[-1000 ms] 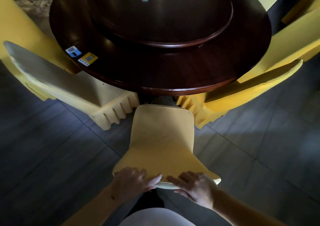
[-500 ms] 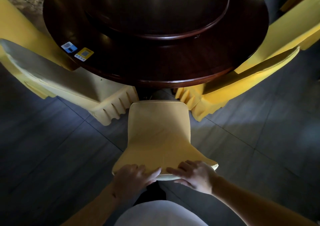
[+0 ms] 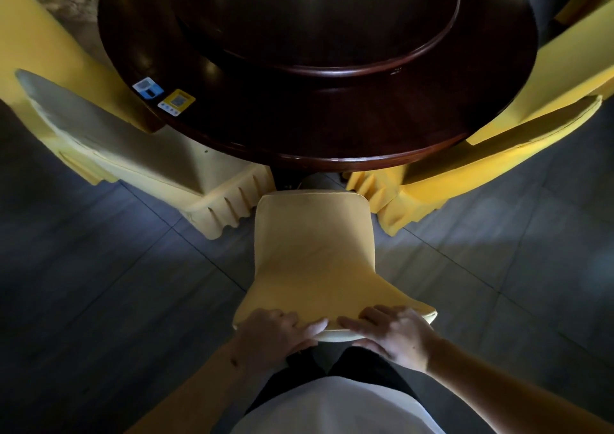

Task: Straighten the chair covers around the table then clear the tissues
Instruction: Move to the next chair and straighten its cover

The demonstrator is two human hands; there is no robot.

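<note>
Dark tiled floor point(image 3: 99, 300), left hand point(image 3: 272, 334), right hand point(image 3: 392, 334) flat on chair cover point(image 3: 315, 261)

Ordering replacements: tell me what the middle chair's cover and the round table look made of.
Chair cover: apparently matte yellow woven fabric, stretched smooth with a stitched edge seam. Round table: probably dark wood, glossy varnish, judging by its reflections; veneer possible.

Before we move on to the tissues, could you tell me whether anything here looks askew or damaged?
Nothing stands out. The yellow fabric chair cover under both hands lies smooth, and the dark round wooden table shows no spill.
</note>
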